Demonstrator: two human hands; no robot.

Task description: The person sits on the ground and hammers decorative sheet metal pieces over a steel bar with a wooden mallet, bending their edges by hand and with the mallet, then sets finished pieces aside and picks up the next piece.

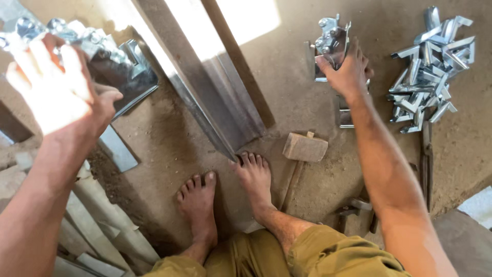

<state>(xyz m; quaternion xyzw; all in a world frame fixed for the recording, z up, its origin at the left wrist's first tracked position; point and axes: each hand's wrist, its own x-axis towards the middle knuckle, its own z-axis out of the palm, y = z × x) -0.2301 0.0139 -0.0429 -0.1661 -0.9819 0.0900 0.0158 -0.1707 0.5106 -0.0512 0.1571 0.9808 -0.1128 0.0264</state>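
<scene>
Metal brackets [332, 43] over sandy dirt floor [169, 138].

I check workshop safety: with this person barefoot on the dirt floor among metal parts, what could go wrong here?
The bare feet rest against the end of a long metal channel; its edge could cut toes. The right hand grips a shiny metal bracket whose edges may nick fingers. Loose brackets lie piled nearby, easy to step on.

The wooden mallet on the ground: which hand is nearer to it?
Right. The right hand grips a metal bracket just above the wooden mallet; the left hand is raised far across, at the left edge.
</scene>
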